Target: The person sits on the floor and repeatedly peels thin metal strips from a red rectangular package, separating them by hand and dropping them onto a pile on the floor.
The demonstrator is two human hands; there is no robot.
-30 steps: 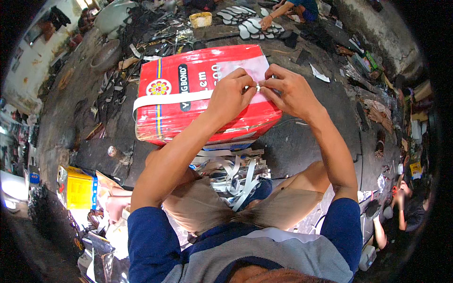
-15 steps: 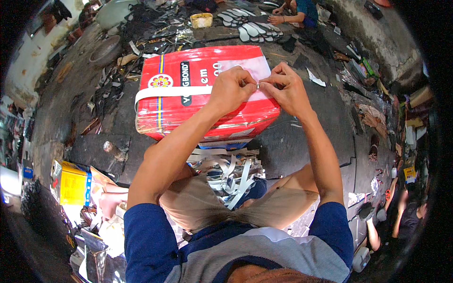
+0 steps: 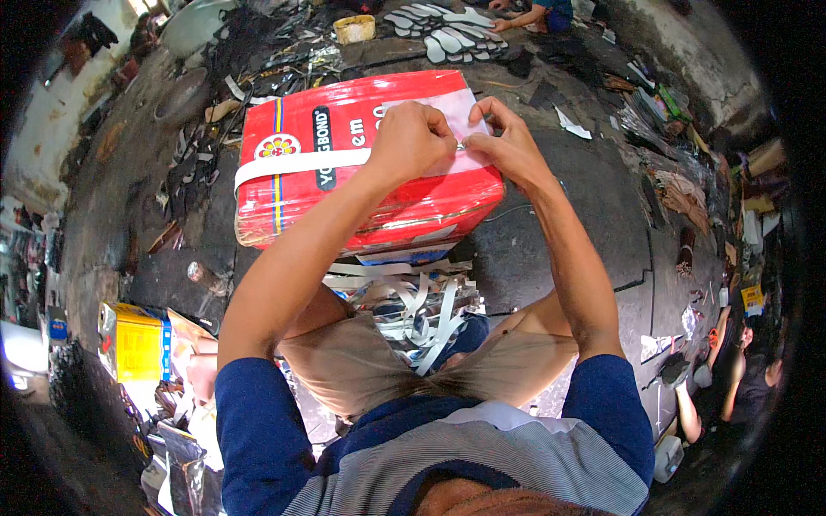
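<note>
A red box (image 3: pixel 301 202) with a pale patch on its top stands in front of my knees. A white strip (image 3: pixel 301 164) runs over its left side and across the top, passing out of sight at my left hand (image 3: pixel 411 142). That hand is closed, thumb and fingers pinched together above the pale patch; what they grip is hidden. Close beside it, my right hand (image 3: pixel 509 148) pinches with thumb and forefinger by a small shiny piece (image 3: pixel 460 145) between the two hands. The piece is too small to name.
White strips (image 3: pixel 417 310) lie heaped between my legs. A yellow tin (image 3: pixel 138 344) stands at the left, and a short cylinder (image 3: pixel 205 275) lies nearer the box. Beyond it are a yellow tub (image 3: pixel 354 30), pale sole-shaped cut pieces (image 3: pixel 447 34) and another person's arm (image 3: pixel 520 19).
The view has shifted, so the box appears slightly farther left and up. My fingertips have drawn a little apart, and the right forefinger has lifted. Both hands stay over the box top.
</note>
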